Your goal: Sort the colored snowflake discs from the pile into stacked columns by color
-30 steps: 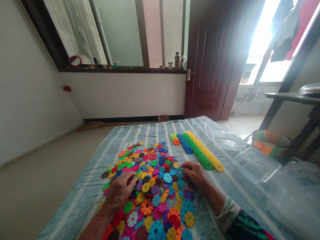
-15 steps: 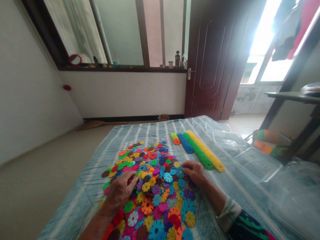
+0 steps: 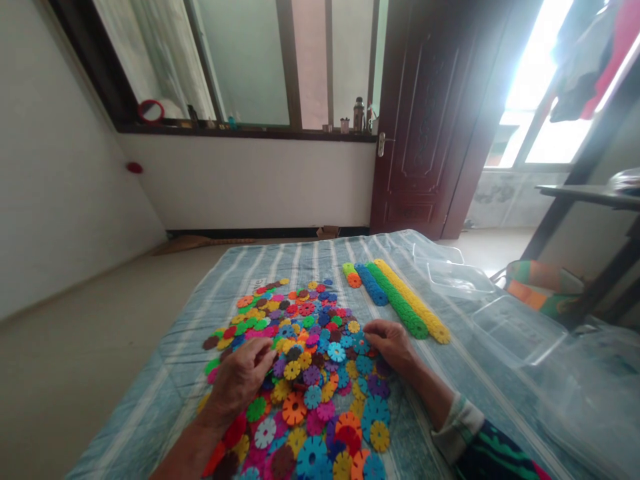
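Curling inward over the left side of the loose discs (image 3: 293, 371), your left hand (image 3: 237, 377) has its thumb close to the bent fingers, leaving only a small gap. Whether a disc is pinched there, I cannot tell. Your right hand (image 3: 397, 345) is at the right side of the heap, thumb and forefinger nearly together beside a blue disc (image 3: 361, 343); I can't tell whether they grip it or merely touch it.

For clean handling, you would probably do best to work with fingertips alone: the discs look thin and overlap, so lifting one by its notched rim should disturb its neighbours less than pressing down from above. Resting your wrists lightly would likely help, as the cloth on the surface (image 3: 170, 393) may ruck and shift the pieces.

The heap runs from the near edge of the surface up through its middle. Beyond your right hand, toward the far right corner, lie yellow (image 3: 411, 300), green (image 3: 395, 300) and blue rows (image 3: 371, 285), with a short green-and-orange group (image 3: 351, 275) beside them. Mind your right elbow: transparent containers (image 3: 520, 330) sit along the right edge.
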Motion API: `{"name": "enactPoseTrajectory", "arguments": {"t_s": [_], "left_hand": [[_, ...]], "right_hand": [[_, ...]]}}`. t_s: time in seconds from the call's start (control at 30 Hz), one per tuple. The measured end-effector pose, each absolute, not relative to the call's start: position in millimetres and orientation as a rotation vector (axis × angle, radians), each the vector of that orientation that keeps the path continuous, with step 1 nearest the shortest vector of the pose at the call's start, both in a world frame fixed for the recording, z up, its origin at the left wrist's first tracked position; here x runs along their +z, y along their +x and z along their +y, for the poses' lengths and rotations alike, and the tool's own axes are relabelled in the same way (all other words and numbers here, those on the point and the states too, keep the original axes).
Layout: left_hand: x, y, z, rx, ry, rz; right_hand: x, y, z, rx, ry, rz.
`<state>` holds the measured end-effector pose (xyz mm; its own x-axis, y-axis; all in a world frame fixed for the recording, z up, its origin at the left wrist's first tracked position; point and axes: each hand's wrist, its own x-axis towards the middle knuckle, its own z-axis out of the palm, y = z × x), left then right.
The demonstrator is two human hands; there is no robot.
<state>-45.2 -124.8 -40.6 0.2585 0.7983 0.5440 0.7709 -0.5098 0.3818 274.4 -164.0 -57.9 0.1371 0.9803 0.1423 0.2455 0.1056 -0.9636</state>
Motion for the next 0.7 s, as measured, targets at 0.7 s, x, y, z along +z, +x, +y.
{"name": "enactPoseTrajectory", "arguments": {"t_s": [0.7], "left_hand": [[-41.7, -45.7, -122.6, 1.118, 2.523, 1.507]], "right_hand": [[-57.8, 275.3, -163.0, 0.848, -1.367, -1.332]]}}
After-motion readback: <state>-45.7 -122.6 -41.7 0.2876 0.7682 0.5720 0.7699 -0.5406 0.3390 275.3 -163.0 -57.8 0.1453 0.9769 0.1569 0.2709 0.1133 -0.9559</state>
